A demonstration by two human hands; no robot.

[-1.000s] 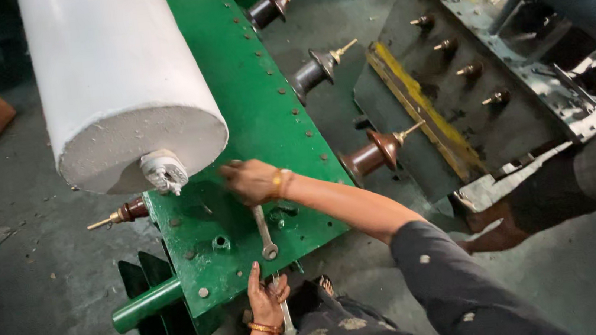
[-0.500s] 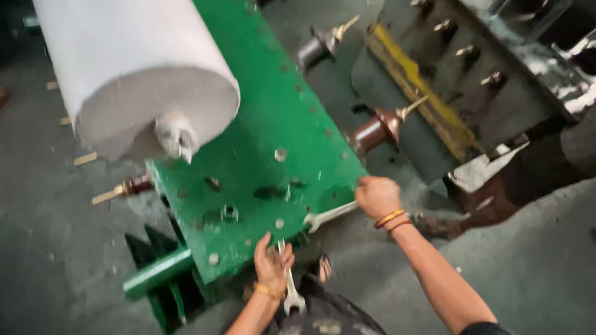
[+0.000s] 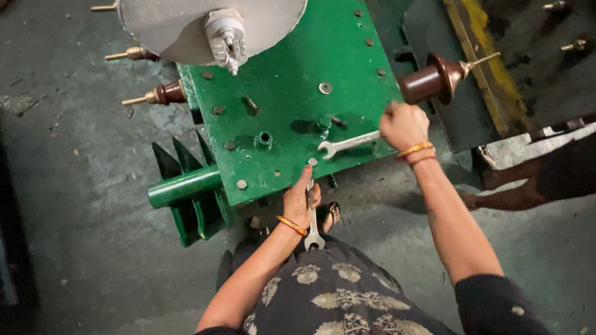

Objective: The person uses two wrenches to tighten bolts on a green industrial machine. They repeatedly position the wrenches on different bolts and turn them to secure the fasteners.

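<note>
Steel spanners: right hand fingers grip one, left hand fingers another.

Both arms reach forward; left hand and right hand each closed in a grip, wrists bangled

Right hand: 1.0 s ago at plate centre near grey cylinder; 0.5 s ago at near right edge; now at right edge of green cover plate, gripping spanner lying flat on plate. Left hand: unchanged position at near edge, second spanner now visibly hanging below it.
</note>
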